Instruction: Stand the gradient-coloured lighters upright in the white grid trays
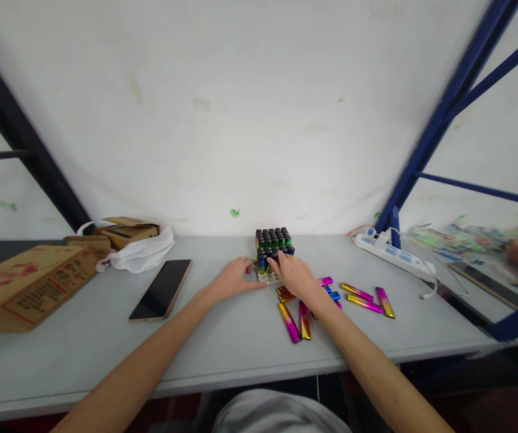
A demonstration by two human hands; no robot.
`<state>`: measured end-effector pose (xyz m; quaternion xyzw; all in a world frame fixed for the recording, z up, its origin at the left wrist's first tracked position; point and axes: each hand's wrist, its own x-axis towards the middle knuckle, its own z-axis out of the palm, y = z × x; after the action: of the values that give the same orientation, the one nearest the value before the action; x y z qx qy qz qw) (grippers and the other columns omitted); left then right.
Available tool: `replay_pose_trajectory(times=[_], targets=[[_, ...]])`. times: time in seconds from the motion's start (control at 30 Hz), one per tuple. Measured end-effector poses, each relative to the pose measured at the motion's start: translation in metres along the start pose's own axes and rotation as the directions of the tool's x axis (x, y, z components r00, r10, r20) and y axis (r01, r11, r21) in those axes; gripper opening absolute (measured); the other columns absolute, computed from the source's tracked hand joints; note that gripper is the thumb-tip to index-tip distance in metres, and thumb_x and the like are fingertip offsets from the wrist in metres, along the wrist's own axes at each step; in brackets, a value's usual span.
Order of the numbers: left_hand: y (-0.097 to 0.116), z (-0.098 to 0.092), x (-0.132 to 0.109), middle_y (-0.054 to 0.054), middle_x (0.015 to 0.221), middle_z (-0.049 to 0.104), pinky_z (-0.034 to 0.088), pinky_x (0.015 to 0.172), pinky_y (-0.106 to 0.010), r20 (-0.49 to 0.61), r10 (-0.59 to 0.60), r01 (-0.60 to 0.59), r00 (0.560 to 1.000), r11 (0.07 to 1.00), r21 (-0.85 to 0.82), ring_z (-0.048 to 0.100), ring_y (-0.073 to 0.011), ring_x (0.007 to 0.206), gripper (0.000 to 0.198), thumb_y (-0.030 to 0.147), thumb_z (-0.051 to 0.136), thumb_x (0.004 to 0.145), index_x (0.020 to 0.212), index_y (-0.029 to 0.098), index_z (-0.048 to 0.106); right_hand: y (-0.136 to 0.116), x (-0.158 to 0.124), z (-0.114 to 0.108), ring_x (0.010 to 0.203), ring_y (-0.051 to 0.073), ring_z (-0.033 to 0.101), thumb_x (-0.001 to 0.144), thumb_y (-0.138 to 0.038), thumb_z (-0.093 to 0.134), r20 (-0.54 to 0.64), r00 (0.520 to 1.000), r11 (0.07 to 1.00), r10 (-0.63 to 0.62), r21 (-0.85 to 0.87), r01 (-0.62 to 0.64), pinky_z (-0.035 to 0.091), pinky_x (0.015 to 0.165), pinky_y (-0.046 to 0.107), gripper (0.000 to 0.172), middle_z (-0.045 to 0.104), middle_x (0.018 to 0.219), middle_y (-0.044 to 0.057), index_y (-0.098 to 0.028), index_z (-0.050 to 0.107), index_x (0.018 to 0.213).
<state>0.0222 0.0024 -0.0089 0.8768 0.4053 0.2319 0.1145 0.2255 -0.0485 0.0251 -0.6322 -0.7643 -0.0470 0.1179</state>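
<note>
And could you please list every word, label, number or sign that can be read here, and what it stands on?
No text is readable.
Cardboard box: red marking on top, dark print on its side; too blurred to read.
Colourful pile at far right: too blurred to tell.

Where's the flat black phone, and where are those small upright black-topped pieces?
Flat black phone (161,290): head view, middle of its screen.
Small upright black-topped pieces (273,239): head view, on the back rows.

Tray (266,276) — right of phone (162,290) (tabletop (222,343))
</note>
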Motion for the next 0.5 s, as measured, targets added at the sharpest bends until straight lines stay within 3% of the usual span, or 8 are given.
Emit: replay_pose_trajectory(times=[0.33, 0.5], targets=[[0.000, 0.000, 0.000, -0.002, 0.078, 0.060, 0.041, 0.067, -0.030, 0.008, -0.016, 0.016, 1.000, 1.000, 0.015, 0.055, -0.0197, 0.074, 0.056, 0.073, 0.067, 0.069, 0.081, 0.019, 0.059, -0.001, 0.002, 0.001, 0.083, 0.027, 0.072, 0.103, -0.049, 0.038, 0.072, 0.995, 0.998, -0.066, -0.013, 0.067, 0.047, 0.068, 0.031, 0.042, 0.073, 0.092, 0.017, -0.016, 0.064, 0.103], [0.000, -0.002, 0.000, -0.003, 0.080, 0.061, 0.041, 0.068, -0.030, 0.021, -0.002, 0.002, 1.000, 1.000, -0.009, 0.056, -0.0208, 0.075, 0.058, 0.074, 0.067, 0.069, 0.086, 0.019, 0.063, 0.037, -0.006, -0.025, 0.076, 0.021, 0.068, 0.103, -0.043, 0.043, -0.059, 0.996, 0.976, -0.064, 0.206, 0.074, 0.042, 0.067, 0.028, 0.034, 0.073, 0.082, 0.009, -0.019, 0.067, 0.102]])
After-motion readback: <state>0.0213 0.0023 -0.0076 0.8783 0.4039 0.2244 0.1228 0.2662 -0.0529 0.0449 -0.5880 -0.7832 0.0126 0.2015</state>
